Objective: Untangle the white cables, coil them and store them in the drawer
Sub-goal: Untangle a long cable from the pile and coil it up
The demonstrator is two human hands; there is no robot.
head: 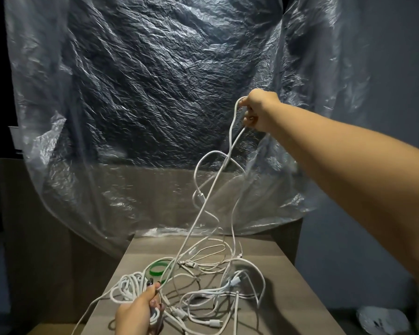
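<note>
Right hand (259,110) pinched a raised strand high above the table (300,281); left hand (137,310) gripped its lower run beside the white cables (211,281) heaped there. Drawer not in view. Risk: pulling further could tighten snagged loops into knots, or drag the heap off the edge

White cables (211,284) on grey-brown woodgrain surface (290,293); green band (158,268) among them; clear, crinkled plastic sheet (155,93) over something dark; blue-grey wall (397,56) behind
</note>
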